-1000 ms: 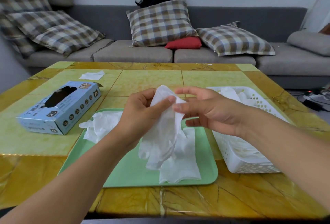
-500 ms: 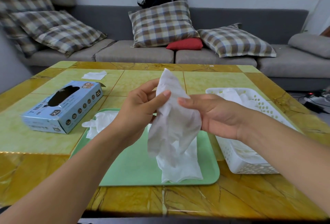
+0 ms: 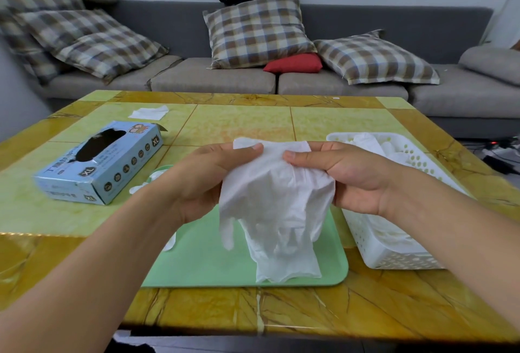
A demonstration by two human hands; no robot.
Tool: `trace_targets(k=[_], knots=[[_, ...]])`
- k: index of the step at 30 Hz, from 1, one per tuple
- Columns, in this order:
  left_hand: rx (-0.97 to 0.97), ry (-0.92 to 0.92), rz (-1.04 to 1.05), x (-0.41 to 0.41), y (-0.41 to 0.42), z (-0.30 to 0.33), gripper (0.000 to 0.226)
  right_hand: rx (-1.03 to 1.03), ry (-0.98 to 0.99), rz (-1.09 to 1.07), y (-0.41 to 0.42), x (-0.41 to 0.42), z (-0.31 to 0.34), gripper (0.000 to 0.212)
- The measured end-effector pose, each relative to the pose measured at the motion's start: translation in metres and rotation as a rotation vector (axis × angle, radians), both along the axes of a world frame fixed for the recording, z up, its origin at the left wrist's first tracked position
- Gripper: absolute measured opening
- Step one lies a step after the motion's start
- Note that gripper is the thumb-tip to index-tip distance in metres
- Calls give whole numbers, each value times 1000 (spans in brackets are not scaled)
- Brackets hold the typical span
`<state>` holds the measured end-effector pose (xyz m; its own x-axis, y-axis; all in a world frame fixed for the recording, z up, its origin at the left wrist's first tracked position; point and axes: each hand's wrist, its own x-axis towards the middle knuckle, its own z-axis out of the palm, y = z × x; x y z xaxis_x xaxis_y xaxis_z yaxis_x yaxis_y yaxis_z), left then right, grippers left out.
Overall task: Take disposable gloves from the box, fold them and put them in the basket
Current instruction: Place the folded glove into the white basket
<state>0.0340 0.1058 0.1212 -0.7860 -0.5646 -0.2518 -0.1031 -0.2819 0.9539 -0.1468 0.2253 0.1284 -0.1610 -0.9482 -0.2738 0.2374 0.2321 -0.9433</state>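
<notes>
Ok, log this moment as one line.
stage: spreading glove | left hand: pinches glove | right hand: pinches glove | over tray | basket: gloves inside

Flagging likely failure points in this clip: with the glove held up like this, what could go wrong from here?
1. Both hands, left and right, pinch only the top edge of the held glove; its crumpled body may fold unevenly.
2. Its dangling fingers hang over another glove on the green tray; setting it down could tangle the two.
3. The white basket already holds gloves, so a loose fold may spring open there.
</notes>
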Motion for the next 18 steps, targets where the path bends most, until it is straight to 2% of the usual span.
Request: trace_targets(k=[3,5,9,12,14,16,18], knots=[[1,80,-35,2,2,3,39,-29,-21,13,1,-3,5,33],[6,55,-68,2,1,2,37,-6,1,34,1,-5,3,34],[-19,-176,-54,-11,-4,-20,32,125,127,7,-9,-11,-18,30],[-181,-308,5,-28,-6,-35,24,165,225,-76,-18,-11,-30,21],[-349,-208,98,-38,-11,-35,21,37,283,-168,-23,-12,-27,15],[-538,64,196,-43,-13,-21,21,-252,356,-272,-25,-15,-13,16],[-804,292,238,-39,-8,4,20,-565,501,-330,-19,-17,12,17]])
